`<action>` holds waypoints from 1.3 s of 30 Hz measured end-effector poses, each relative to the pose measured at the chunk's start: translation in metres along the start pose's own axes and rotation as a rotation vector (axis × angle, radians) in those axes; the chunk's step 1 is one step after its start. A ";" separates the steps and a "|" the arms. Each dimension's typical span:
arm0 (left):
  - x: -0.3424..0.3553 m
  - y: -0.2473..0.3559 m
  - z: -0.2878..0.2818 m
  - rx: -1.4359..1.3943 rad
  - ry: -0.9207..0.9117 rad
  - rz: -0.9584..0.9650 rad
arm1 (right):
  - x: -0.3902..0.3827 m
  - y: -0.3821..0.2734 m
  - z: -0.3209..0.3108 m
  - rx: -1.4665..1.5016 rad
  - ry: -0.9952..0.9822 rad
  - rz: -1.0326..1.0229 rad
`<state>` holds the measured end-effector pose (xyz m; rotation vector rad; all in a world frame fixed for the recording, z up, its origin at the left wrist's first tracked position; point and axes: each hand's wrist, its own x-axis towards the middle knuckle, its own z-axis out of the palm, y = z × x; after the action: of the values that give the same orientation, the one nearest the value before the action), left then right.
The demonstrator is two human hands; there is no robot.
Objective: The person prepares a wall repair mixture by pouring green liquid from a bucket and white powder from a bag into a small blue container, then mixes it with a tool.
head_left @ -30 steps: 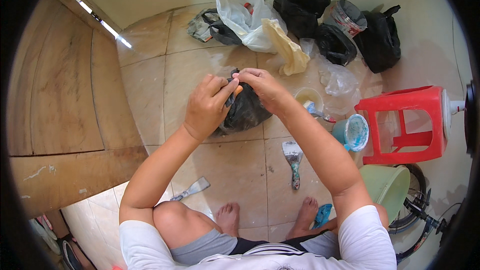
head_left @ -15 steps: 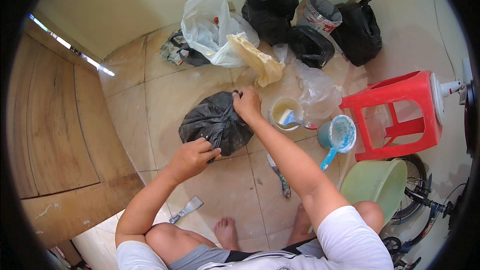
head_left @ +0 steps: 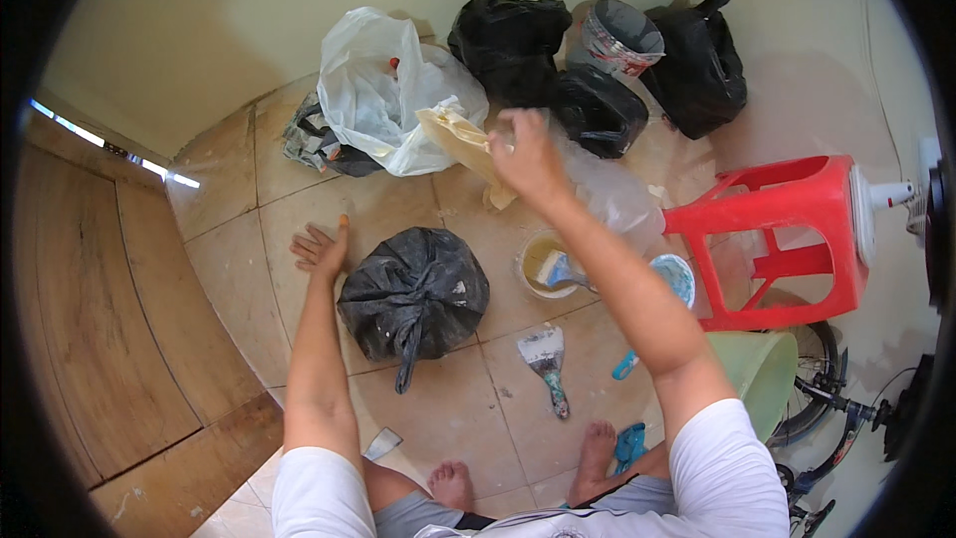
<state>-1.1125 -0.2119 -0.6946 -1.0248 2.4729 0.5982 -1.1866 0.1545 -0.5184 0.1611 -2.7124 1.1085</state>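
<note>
My left hand (head_left: 321, 247) rests at floor level left of a knotted black bag (head_left: 408, 274), fingers spread, with something orange at the tip of one digit. My right hand (head_left: 528, 164) is raised over a beige crumpled bag (head_left: 448, 134), its fingers curled at that bag's edge; what they grip is unclear. Beside the right forearm sit a tub (head_left: 533, 251) holding a brush (head_left: 558, 269) and a blue pot (head_left: 674, 274), partly hidden by that arm. A scraper (head_left: 543, 359) lies below the knotted bag; another (head_left: 383, 443) shows near my left knee.
Along the back wall stand a white bag (head_left: 363, 90), black bags (head_left: 508, 50) and a stained bucket (head_left: 622, 30). At right are a red stool (head_left: 836, 229), a green basin (head_left: 752, 369) and a bicycle (head_left: 846, 408). Wooden boards (head_left: 119, 329) line the left side.
Both hands have left the knotted bag, which now sits on the floor. My left hand has moved up and left with spread fingers; my right has risen toward the beige bag.
</note>
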 end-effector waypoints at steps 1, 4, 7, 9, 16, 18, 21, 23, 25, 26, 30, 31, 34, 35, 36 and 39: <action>-0.003 0.006 0.007 0.083 0.064 0.004 | 0.027 0.015 0.001 -0.059 0.072 -0.029; -0.017 0.032 0.011 0.072 -0.003 0.017 | 0.103 0.067 0.002 -0.289 0.302 -0.190; -0.015 0.037 0.007 0.045 -0.011 0.004 | 0.127 0.085 0.019 -0.468 0.216 -0.292; -0.015 0.037 0.011 0.043 -0.018 -0.013 | 0.126 0.096 0.026 -0.591 -0.056 -0.226; -0.013 0.032 0.004 0.064 -0.029 -0.042 | 0.067 0.095 0.040 -0.629 -0.381 -0.060; -0.014 0.033 0.006 0.072 -0.034 -0.039 | 0.066 0.093 0.035 -0.630 -0.399 -0.069; -0.016 0.031 0.001 0.081 -0.035 -0.046 | 0.071 0.065 0.026 -0.630 -0.458 -0.134; -0.017 0.033 0.002 0.079 -0.035 -0.044 | 0.071 0.058 0.029 -0.626 -0.483 -0.166; -0.017 0.032 0.002 0.063 -0.036 -0.031 | 0.070 0.056 0.030 -0.597 -0.476 -0.092; -0.016 0.029 0.001 0.055 -0.034 -0.030 | 0.072 0.056 0.027 -0.588 -0.496 -0.037; -0.020 0.036 -0.001 0.039 -0.057 -0.008 | 0.079 0.077 0.009 -0.666 -0.349 0.074; -0.021 0.036 -0.003 0.045 -0.060 -0.013 | 0.077 0.073 0.006 -0.681 -0.199 0.047; -0.023 0.032 -0.007 0.058 -0.051 -0.032 | 0.090 0.038 0.009 -0.325 0.056 -0.182; -0.024 0.032 -0.008 0.060 -0.047 -0.034 | 0.097 0.017 0.004 -0.142 0.109 -0.275; -0.025 0.035 -0.007 0.058 -0.052 -0.030 | 0.102 0.000 0.007 -0.106 0.042 -0.294; -0.026 0.032 -0.012 0.058 -0.056 -0.032 | 0.115 -0.045 0.052 -0.086 -0.120 -0.247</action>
<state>-1.1207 -0.1832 -0.6636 -1.0091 2.4063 0.5350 -1.2977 0.0832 -0.4976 0.5491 -2.7425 0.9373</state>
